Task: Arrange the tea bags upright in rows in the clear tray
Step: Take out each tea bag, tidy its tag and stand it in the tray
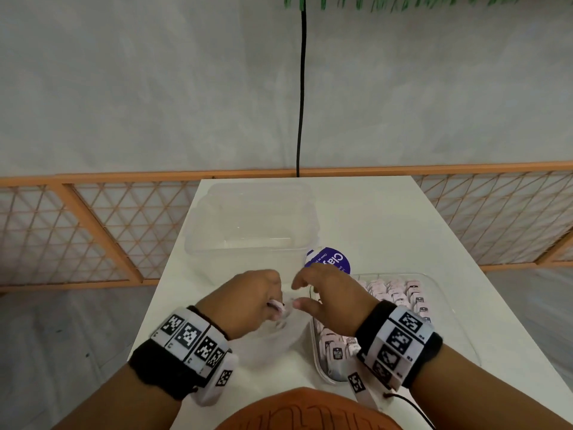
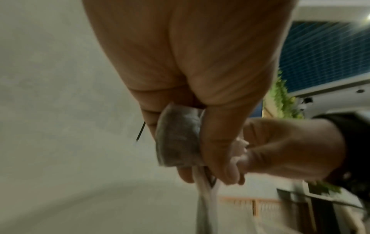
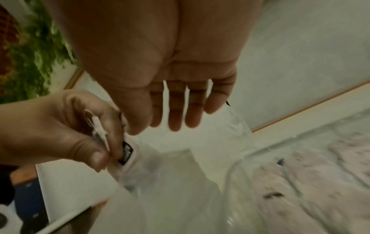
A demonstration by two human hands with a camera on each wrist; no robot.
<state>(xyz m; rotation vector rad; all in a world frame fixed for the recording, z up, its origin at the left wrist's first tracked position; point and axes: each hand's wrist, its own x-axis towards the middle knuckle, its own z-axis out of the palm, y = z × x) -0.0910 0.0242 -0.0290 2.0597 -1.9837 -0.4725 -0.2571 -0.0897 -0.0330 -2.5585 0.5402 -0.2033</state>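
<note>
One pale pink paper tea bag point(image 1: 277, 306) pinched flat in left hand point(image 1: 248, 302) fingers, long axis toward right hand point(image 1: 333, 297); right fingers apart, straight. Clear plastic tray point(image 1: 446, 305) alongside, on white worktop point(image 1: 387, 218).

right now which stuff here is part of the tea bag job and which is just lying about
Job:
- tea bag pinched in left hand
- clear tray with rows of tea bags
- right hand, fingers relaxed

Lying about:
- empty clear container
- purple label
- black cable
</note>
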